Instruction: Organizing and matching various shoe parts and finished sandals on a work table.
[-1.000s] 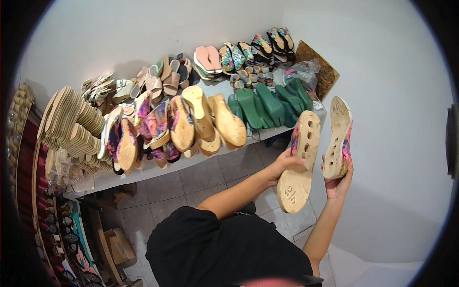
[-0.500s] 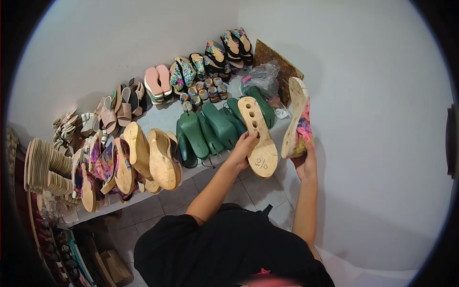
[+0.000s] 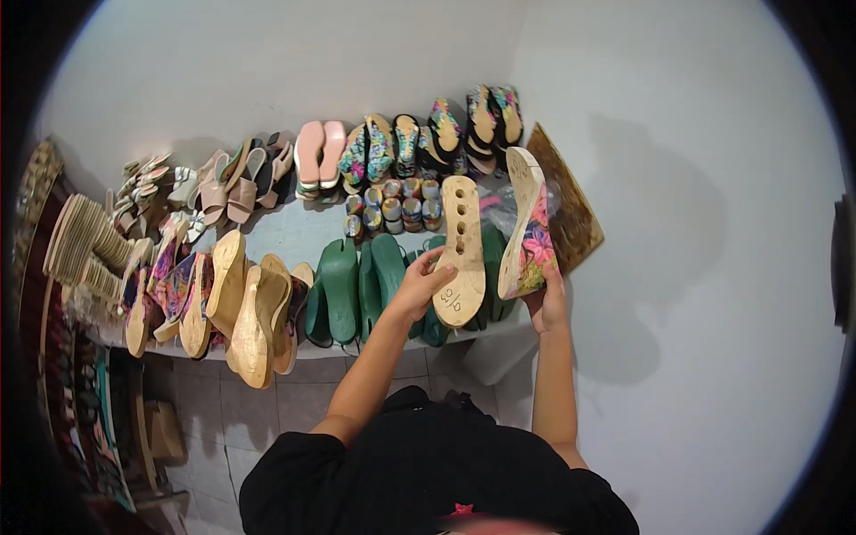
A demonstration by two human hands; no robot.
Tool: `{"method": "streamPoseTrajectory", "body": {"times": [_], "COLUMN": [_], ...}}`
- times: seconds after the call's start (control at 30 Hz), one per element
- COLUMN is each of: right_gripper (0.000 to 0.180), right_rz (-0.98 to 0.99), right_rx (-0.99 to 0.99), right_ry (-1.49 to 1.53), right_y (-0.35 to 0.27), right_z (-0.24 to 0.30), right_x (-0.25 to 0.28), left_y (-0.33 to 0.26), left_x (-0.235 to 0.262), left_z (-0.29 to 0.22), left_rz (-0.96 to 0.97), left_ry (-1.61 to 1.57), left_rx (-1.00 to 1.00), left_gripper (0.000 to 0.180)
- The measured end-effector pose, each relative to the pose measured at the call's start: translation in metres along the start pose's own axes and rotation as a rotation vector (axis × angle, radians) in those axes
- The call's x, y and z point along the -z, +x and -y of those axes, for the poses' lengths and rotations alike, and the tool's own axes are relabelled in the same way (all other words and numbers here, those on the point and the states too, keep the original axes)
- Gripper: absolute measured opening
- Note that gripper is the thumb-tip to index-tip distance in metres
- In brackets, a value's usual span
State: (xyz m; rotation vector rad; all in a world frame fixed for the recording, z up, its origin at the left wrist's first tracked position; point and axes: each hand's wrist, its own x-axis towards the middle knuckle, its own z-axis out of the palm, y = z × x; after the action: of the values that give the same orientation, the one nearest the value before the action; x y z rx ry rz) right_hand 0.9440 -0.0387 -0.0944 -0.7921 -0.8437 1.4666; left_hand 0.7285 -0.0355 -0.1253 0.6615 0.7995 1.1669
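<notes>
My left hand is closed on the left edge of a pale wooden shoe sole, held upright with its flat face toward me. Several round holes run down the upper part of this sole, and pencil-like marks show near its lower end. My right hand grips a wedge shoe sole by its thick end. Pink floral fabric covers the wedge's side, while its bottom is pale wood. The two pieces are side by side with a narrow gap between them, above the table's right part.
Green shoe lasts line the table behind my hands. Wooden wedge soles overhang its front edge at left. Floral sandals, pink soles and small patterned rolls stand farther back. A brown board leans against the right wall.
My view has turned, so the table looks more level. The holed sole has swung from tilted to nearly upright, and my left hand now holds it lower. The floral wedge stays in my right hand.
</notes>
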Motion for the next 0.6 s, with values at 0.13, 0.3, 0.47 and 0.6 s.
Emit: {"method": "streamPoseTrajectory", "body": {"times": [0.13, 0.3, 0.47, 0.6], "right_gripper": [0.038, 0.041, 0.039, 0.036], "right_rz": [0.030, 0.061, -0.016, -0.019], "right_rx": [-0.102, -0.149, -0.105, -0.117], "right_ry": [0.048, -0.049, -0.029, -0.063], "right_y": [0.054, 0.131, 0.188, 0.219], "right_z": [-0.004, -0.015, -0.031, -0.044], "right_x": [-0.020, -0.039, -0.059, -0.069], "left_y": [0.041, 0.112, 0.212, 0.297], "left_x": [0.025, 0.053, 0.100, 0.147], "left_z": [-0.021, -0.075, -0.126, -0.140], "left_rz": [-0.124, 0.013, -0.144, -0.229], "left_ry": [0.015, -0.007, 0.182, 0.154], "left_rx": [-0.167, -0.181, -0.150, -0.194], "left_gripper": [0.061, 0.072, 0.067, 0.055]}}
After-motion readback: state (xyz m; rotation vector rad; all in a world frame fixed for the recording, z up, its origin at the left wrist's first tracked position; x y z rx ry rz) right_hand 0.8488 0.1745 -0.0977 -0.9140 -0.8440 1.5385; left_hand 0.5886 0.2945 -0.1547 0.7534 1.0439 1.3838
